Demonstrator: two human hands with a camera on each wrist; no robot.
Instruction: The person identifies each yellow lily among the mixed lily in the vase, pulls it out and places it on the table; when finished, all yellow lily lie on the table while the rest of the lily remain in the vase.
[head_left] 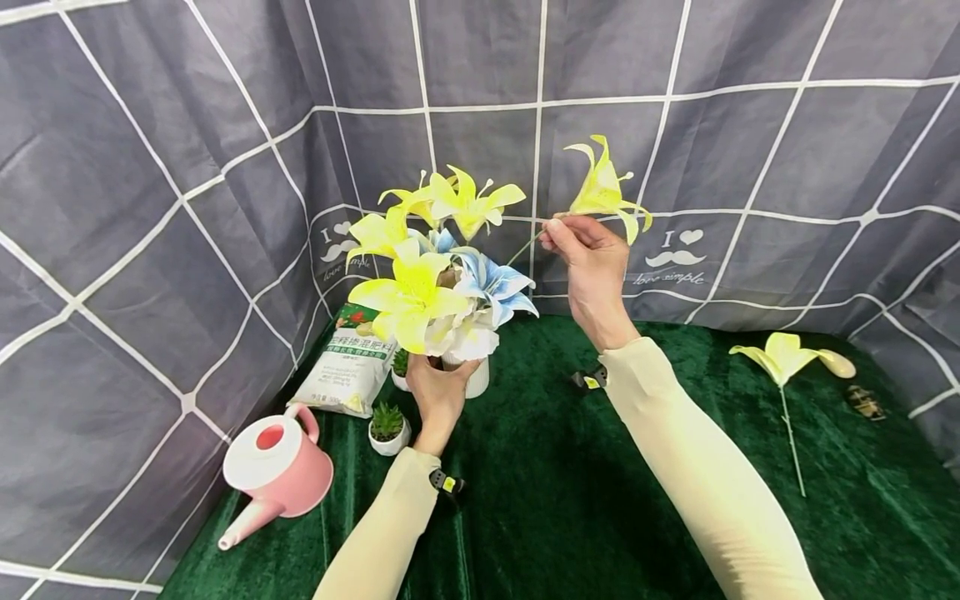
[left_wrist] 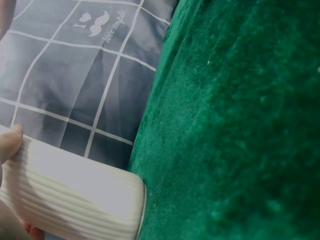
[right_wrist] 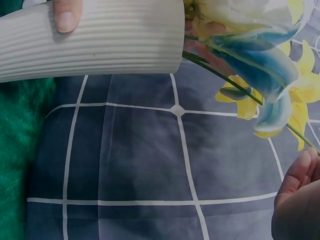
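Note:
My left hand [head_left: 437, 398] grips a white ribbed vase [head_left: 477, 380] that stands on the green cloth. Its thumb shows against the vase wall in the right wrist view. Yellow lilies [head_left: 411, 297], a blue lily [head_left: 497, 284] and white blossoms [head_left: 467, 340] fill the vase's top. Up and to the right, my right hand [head_left: 596, 265] pinches a single yellow lily [head_left: 600, 190] just below its bloom. In the right wrist view that lily's green stem [right_wrist: 235, 86] slants down to the vase's mouth, passing beside the blue petals.
Left of the vase are a fertilizer bag [head_left: 347, 371], a small potted succulent [head_left: 388, 432] with another behind it, and a pink watering can [head_left: 300, 475]. Another yellow lily [head_left: 782, 360] lies at the right, near a small dark patterned object [head_left: 866, 402]. A grey checked curtain [head_left: 480, 58] hangs behind.

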